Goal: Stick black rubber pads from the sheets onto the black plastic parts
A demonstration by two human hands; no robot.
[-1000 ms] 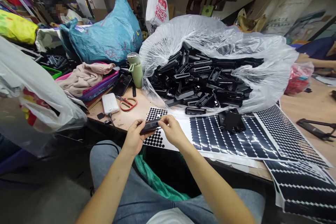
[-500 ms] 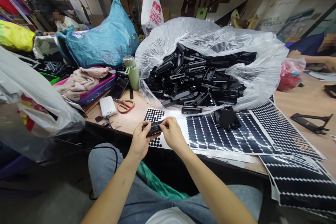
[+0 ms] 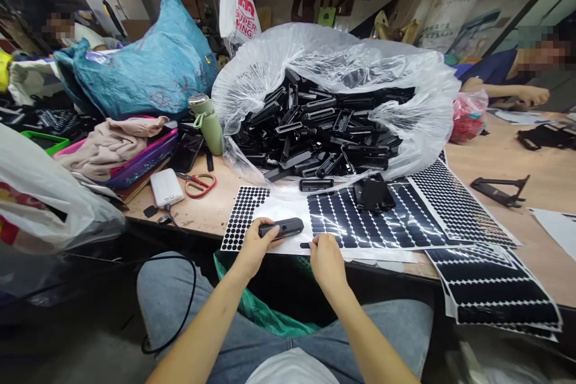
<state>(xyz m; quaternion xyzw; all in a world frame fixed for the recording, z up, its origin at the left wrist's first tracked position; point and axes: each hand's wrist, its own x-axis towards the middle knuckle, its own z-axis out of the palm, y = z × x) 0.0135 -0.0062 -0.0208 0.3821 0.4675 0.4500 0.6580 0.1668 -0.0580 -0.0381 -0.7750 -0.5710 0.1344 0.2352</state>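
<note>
A black plastic part [image 3: 290,228] is gripped at one end by the left hand [image 3: 257,245], thumb on top, just over the near edge of the surface [image 3: 217,216]. Beside it, the right hand [image 3: 327,257] is closed, fingertips pinching the end of a small black strip [image 3: 305,245] that points towards the left. Under and around both hands, along that near edge, lie sticker sheets: black dots [image 3: 239,219] at the left, bare white backing [image 3: 288,207] in the middle and rows of dark strips to the right, where another sheet [image 3: 495,288] hangs over the edge. A pile of black squares [image 3: 374,193] sits on the strips. Behind, towards the far edge, an open clear bag [image 3: 425,126] spills many black parts [image 3: 315,132]. Left of it stand a green flask [image 3: 210,132], red-handled scissors [image 3: 200,186] lying in front, and a white power bank [image 3: 166,188] near the near edge. Rightward lies a black bracket [image 3: 497,192]; beyond it, at the far side, sits a co-worker [image 3: 492,75].
</note>
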